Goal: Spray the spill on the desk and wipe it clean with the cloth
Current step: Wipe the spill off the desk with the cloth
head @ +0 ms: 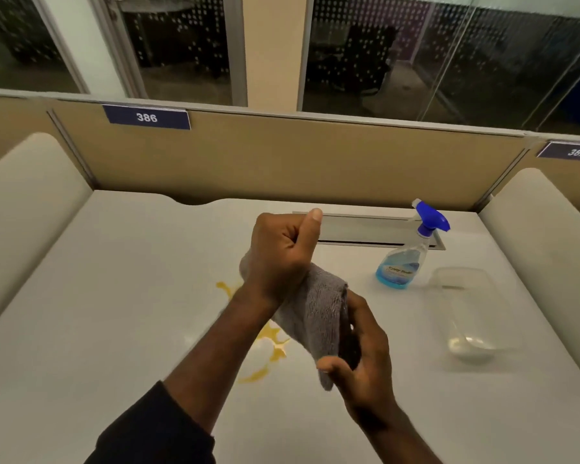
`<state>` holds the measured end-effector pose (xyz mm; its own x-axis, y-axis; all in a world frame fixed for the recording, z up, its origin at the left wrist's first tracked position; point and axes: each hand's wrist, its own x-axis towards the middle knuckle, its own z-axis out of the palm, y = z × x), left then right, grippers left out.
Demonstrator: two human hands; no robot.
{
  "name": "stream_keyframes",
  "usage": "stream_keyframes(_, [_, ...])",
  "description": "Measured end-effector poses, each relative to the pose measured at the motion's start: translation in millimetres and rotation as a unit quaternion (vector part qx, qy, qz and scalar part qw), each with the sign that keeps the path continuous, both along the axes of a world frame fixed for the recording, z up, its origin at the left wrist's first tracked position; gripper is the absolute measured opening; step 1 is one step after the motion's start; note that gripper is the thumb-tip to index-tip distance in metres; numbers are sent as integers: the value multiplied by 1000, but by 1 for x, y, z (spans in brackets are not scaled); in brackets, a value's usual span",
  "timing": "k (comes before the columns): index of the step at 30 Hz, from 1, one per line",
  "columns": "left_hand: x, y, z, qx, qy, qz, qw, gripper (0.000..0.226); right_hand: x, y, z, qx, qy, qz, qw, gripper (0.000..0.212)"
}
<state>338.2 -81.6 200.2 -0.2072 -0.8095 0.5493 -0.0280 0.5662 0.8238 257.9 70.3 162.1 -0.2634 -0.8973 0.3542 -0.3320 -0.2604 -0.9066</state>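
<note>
A grey cloth (315,313) hangs above the white desk (114,296), stretched between both hands. My left hand (281,252) is fisted around its upper end, thumb up. My right hand (359,356) grips its lower end from the right. Under the hands a yellow spill (268,349) spreads in streaks across the desk middle, partly hidden by my left forearm and the cloth. A clear spray bottle (405,259) with blue liquid and a blue trigger head stands upright to the right, beyond the hands, untouched.
A clear plastic container (466,313) lies on the desk at the right, near the bottle. A metal cable slot (365,229) runs along the desk's back. A beige partition (281,155) closes the rear, and white padded dividers (24,212) flank both sides.
</note>
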Motion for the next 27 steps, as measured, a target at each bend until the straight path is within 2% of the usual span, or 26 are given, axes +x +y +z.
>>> stream_keyframes(5, [30, 2, -1, -46, -69, 43, 996, 54, 12, -8, -7, -9, 52, -57, 997, 36])
stream_keyframes(10, [66, 2, -16, -41, -131, -55, 989, 42, 10, -27, -4, 20, 63, -46, 997, 30])
stream_keyframes(13, [87, 3, -32, -37, -175, -124, 976, 27, 4, -37, 0, 62, 122, -15, 991, 29])
stream_keyframes(17, [94, 5, -54, -35, -210, -157, 965, 29, -4, -43, -1, 110, 189, -4, 976, 21])
stream_keyframes(19, [92, 6, -61, -23, -209, -156, 965, 23, -6, -37, -7, 175, 187, -41, 966, 20])
stream_keyframes(21, [90, 8, -67, -1, -205, -157, 966, 19, -9, -20, -17, 221, 188, -143, 946, 23])
stream_keyframes(23, [87, 11, -73, 23, -206, -148, 967, 20, -9, 2, -32, 234, 131, -226, 937, 14])
stream_keyframes(24, [86, 12, -76, 30, -206, -141, 968, 19, -5, 13, -41, 250, 62, -231, 938, 14])
stream_keyframes(26, [84, 15, -81, 42, -200, -136, 969, 13, 12, 28, -62, 311, -130, -151, 929, 36])
stream_keyframes(27, [83, 16, -83, 50, -195, -143, 969, 9, 23, 31, -70, 347, -220, -88, 907, 46])
